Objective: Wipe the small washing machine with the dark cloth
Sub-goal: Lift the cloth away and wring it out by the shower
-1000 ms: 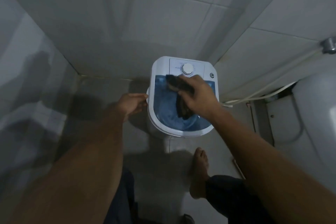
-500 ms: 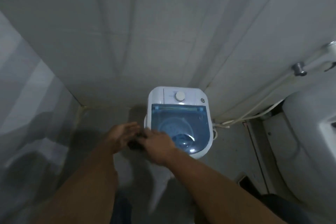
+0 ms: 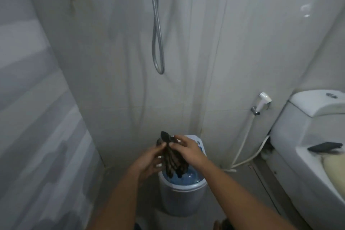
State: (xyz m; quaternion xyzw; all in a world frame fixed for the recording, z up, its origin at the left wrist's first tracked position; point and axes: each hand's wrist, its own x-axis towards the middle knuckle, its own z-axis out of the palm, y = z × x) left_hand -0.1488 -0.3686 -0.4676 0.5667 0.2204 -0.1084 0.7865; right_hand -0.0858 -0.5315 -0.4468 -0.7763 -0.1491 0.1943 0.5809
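— Two hands meet above the machine, is that right?

— Yes. The left hand [image 3: 149, 160] and the right hand [image 3: 186, 150] both have hold of the dark cloth [image 3: 172, 157], raised in the air over the small washing machine [image 3: 183, 192]. The left hand's fingers curl against the cloth from the left side; the right hand pinches its upper part between thumb and fingers, with the other fingers spread fairly loose.

— How does the cloth hang?

— Bunched and crumpled. One corner sticks up above the hands, and the rest droops down in folds in front of the machine's blue translucent lid [image 3: 186, 176]. Whether its lower edge touches the lid, I cannot tell.

— And the machine itself?

— It stands on the floor against the tiled wall [image 3: 112, 61], directly below the hands. Its white body and rounded front show under the lid; a bit of the white control panel [image 3: 196, 141] peeks out behind the right hand.

— What else is around?

— A metal shower hose [image 3: 157, 43] hangs in a loop on the wall above. To the right, a white bidet sprayer [image 3: 263, 101] sits in its wall holder, its hose running down to the floor. Further right stands a white toilet [image 3: 308, 136], with a flat dark object [image 3: 325, 146] lying on it. The picture is a little blurred.
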